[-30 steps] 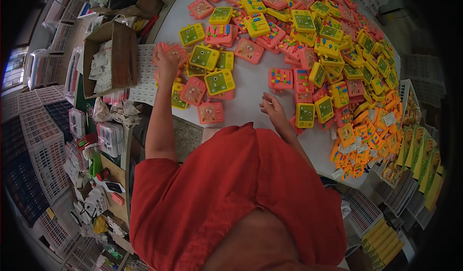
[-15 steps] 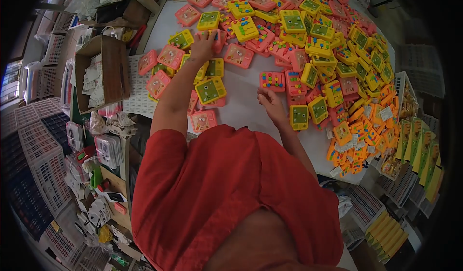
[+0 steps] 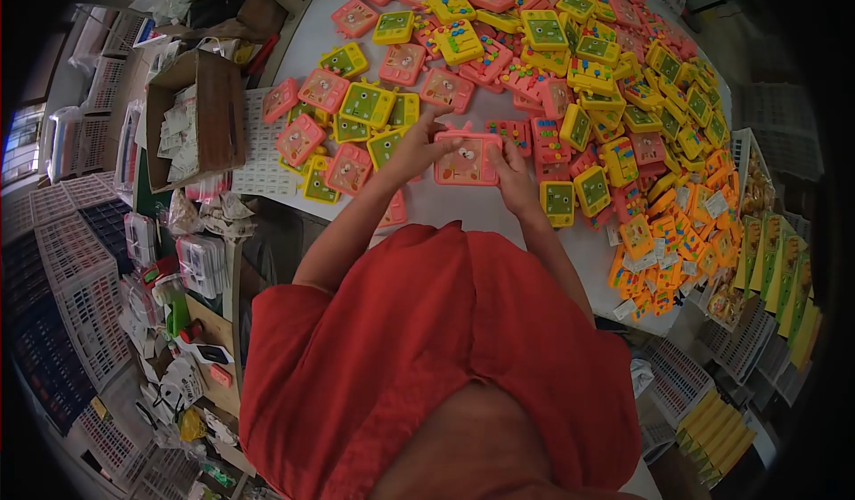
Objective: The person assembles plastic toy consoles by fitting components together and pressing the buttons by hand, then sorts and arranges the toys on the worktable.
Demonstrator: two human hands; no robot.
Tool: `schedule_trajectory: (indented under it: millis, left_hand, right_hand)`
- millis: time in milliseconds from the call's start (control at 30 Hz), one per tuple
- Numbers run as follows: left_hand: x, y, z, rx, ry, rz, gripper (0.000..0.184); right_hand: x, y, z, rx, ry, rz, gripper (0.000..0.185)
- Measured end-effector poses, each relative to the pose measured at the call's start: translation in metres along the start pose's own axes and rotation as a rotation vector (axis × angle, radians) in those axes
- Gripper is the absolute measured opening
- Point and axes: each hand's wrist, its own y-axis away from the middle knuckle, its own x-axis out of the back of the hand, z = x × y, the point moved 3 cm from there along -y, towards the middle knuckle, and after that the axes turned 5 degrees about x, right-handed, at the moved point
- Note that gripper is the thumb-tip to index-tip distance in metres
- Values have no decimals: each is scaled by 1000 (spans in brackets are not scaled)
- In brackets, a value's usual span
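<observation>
A pink plastic toy (image 3: 467,163), roughly square with a cartoon picture on its face, is held in front of my chest. My left hand (image 3: 420,150) is closed at its left edge, thumb over the face. My right hand (image 3: 515,179) grips the right edge, with the thumb near the corner. Just beyond my right hand lies a pink toy with coloured beads (image 3: 509,135). To the left of my left hand are pink and yellow toys, among them a yellow one with a green face (image 3: 367,106) and a pink one (image 3: 348,169).
A large heap of yellow toys (image 3: 591,74) and pink ones covers the far right of the white table (image 3: 427,208). Smaller orange toys (image 3: 638,236) with white tags lie at the right edge. An open cardboard box (image 3: 220,113) with paper slips stands at the left.
My left hand has come back from the toys at the upper left to the middle. The pink toy is now between both hands; my right hand has closed on its edge.
</observation>
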Motion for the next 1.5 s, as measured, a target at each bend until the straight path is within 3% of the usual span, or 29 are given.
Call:
schedule_trajectory:
  millis: [33,67,133,233,367,467,533,667,767,867,967,1033,1067,1133,1267,1333,1367,1433,1500]
  left_hand:
    - [-7,5,2,-79,-22,150,77]
    - [-19,10,3,-82,-21,150,77]
    - [-38,27,20,-28,145,172,105]
    - [-42,31,22,-52,99,168,120]
    - [-43,29,14,-112,115,43,123]
    - [-47,31,13,-160,-37,123,123]
    - [-47,37,17,-266,-431,365,123]
    - [-49,35,9,-134,-163,215,122]
    - [-51,39,14,-167,-58,154,119]
    - [-55,44,17,-111,-122,108,114]
    - [-54,44,16,-229,118,81,104]
    - [-47,41,15,-72,292,45,79]
    - [-45,42,16,-71,291,45,79]
    - [-43,42,25,14,379,75,51]
    - [-43,46,27,60,287,74,43]
    - [-42,44,26,-224,-59,129,46]
    - [-41,43,22,-224,-59,128,46]
    - [-41,47,34,-413,-154,90,45]
    - [-39,52,41,-371,-154,81,43]
  right_hand:
    - [-4,6,-9,-2,5,66,39]
    - [-7,12,-14,-4,10,132,37]
    - [-9,18,-14,38,25,148,37]
    - [-7,24,-6,91,18,171,37]
    - [-5,30,0,93,-28,196,38]
    - [-8,33,-12,122,113,224,40]
    - [-14,36,-25,146,137,233,39]
    - [-9,35,-20,143,121,208,40]
    - [-5,32,-5,153,-21,253,37]
    - [-13,35,-19,93,58,274,32]
    - [-8,33,-14,104,-39,264,34]
    - [-11,33,-17,138,-1,236,33]
    - [-13,35,-20,173,40,211,34]
    - [-17,39,-31,227,130,187,35]
    - [-12,38,-28,303,162,53,38]
    - [-10,39,-26,307,134,18,37]
    - [-9,40,-25,311,106,-14,37]
    - [-6,41,-22,293,54,-23,36]
    - [-5,41,-17,276,2,-34,36]
